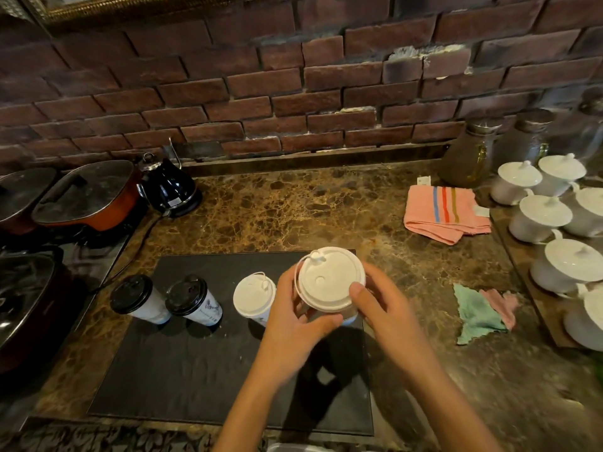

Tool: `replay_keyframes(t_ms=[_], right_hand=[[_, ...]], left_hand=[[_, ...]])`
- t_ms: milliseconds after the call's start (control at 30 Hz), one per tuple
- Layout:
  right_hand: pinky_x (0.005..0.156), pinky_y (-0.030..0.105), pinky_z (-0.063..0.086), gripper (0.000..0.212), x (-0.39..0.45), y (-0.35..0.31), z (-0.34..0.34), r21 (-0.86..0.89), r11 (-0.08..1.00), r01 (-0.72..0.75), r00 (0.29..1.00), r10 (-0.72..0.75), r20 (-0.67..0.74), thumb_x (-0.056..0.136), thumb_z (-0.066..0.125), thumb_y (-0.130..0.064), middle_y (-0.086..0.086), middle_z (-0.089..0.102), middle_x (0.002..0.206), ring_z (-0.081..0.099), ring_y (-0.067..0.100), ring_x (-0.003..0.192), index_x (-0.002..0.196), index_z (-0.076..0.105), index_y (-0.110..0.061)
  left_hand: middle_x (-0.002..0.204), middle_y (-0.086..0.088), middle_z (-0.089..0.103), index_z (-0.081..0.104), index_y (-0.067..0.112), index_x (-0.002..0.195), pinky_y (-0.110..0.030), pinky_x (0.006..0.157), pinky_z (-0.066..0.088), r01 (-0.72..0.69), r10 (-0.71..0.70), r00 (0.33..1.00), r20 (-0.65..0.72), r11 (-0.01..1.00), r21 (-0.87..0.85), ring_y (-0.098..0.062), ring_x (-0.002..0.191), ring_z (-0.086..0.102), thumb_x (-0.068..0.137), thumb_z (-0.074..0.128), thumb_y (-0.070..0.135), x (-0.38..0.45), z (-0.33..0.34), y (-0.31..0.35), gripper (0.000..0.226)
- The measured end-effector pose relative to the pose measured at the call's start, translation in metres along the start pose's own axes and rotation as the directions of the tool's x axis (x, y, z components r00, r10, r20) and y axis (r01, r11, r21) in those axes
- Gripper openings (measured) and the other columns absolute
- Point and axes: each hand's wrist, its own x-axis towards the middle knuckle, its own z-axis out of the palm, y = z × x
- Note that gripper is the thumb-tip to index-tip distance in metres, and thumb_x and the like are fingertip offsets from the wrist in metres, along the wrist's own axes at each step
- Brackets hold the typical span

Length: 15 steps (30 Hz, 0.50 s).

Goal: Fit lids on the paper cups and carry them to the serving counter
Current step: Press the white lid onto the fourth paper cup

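Several paper cups stand in a row on a black mat point(182, 370). Two at the left, one point(137, 298) and the other point(192, 301), wear black lids. A third cup point(253, 296) has a white lid with a stopper strap. The fourth cup point(331, 282), also white-lidded, is between both hands. My left hand point(300, 314) curls round its left side with the thumb under the lid rim. My right hand point(378, 308) grips the right side, thumb pressing on the lid's edge. The cup's body is mostly hidden by my hands.
The marble counter point(293, 207) meets a brick wall. A black kettle point(169, 187) and lidded pans point(88, 197) sit at left. At right lie a pink striped towel point(447, 213), a green cloth point(476, 314), several white lidded cups point(538, 216) and glass jars point(470, 154).
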Motion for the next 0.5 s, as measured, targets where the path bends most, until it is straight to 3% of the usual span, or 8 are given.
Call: replay_keyframes(t_ms=[100,200,367,500], right_hand=[[0.095,0.025,0.053,0.038,0.008,0.028,-0.007,0.055,0.997,-0.049,0.999,0.049,0.017,0.089,0.062,-0.039,-0.02,0.068,0.123,0.062,0.003,0.119,0.127,0.061,-0.038],[0.106,0.043,0.048,0.041,0.013,0.059,-0.011,0.149,0.979,-0.138,0.99,0.138,0.01,0.091,0.063,-0.032,-0.008,0.068,0.129,0.061,0.012,0.123,0.131,0.061,-0.03],[0.109,0.049,0.045,0.038,0.021,0.1,-0.011,0.209,0.954,-0.216,0.974,0.226,-0.023,0.092,0.061,-0.027,-0.001,0.069,0.13,0.062,0.019,0.124,0.13,0.064,-0.026],[0.112,0.053,0.042,0.033,0.027,0.127,-0.011,0.205,0.94,-0.275,0.957,0.287,-0.035,0.098,0.059,-0.014,0.002,0.069,0.13,0.061,0.022,0.124,0.129,0.065,-0.024]], left_hand=[[0.137,0.014,0.063,0.046,0.025,0.144,-0.02,0.094,0.051,0.087,-0.087,0.996,0.007,0.991,-0.1,-0.007,0.129,0.057,0.072,0.088,0.037,0.007,-0.001,-0.017,0.084],[0.135,0.01,0.066,0.053,0.029,0.139,-0.026,0.098,0.052,0.168,-0.172,0.985,-0.019,0.977,-0.135,-0.01,0.128,0.059,0.079,0.079,0.039,0.015,-0.002,-0.039,0.066],[0.134,0.013,0.066,0.062,0.045,0.128,-0.03,0.091,0.056,0.327,-0.328,0.944,0.03,0.922,-0.209,-0.007,0.124,0.062,0.079,0.082,0.039,0.023,0.0,-0.074,0.054],[0.13,0.012,0.069,0.061,0.035,0.128,-0.027,0.088,0.057,0.387,-0.4,0.916,0.001,0.885,-0.258,-0.008,0.12,0.065,0.082,0.081,0.029,0.025,-0.003,-0.097,0.05]])
